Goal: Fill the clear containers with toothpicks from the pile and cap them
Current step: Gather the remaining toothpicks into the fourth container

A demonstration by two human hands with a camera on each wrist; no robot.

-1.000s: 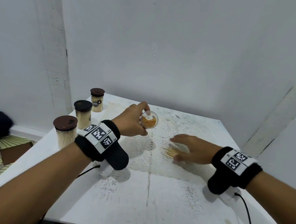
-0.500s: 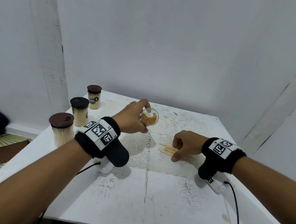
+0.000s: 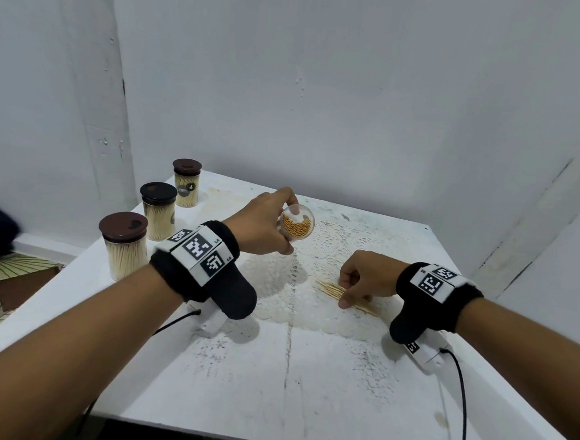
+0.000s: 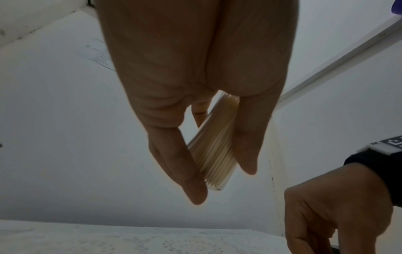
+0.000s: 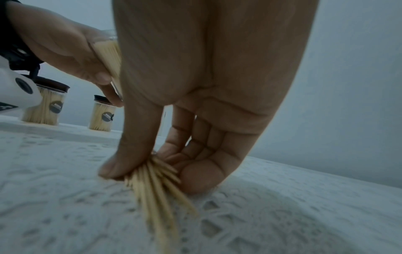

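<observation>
Holding our open jar (image 3: 297, 224) tipped in the left hand (image 3: 259, 226), our right hand (image 3: 363, 278) pinching toothpicks (image 3: 333, 289) off the table (image 3: 305, 375), three capped jars (image 3: 157, 210) nearby

We're looking at an open clear container (image 3: 297, 228) being held up off the table and tilted so its mouth is facing us, part full of toothpicks seen end-on. A small pile of toothpicks (image 3: 336, 292) is lying on the lace mat, fanning out a bit. Three full containers with brown caps (image 3: 123, 227) (image 3: 158, 193) (image 3: 187, 166) are standing upright along the left edge.
</observation>
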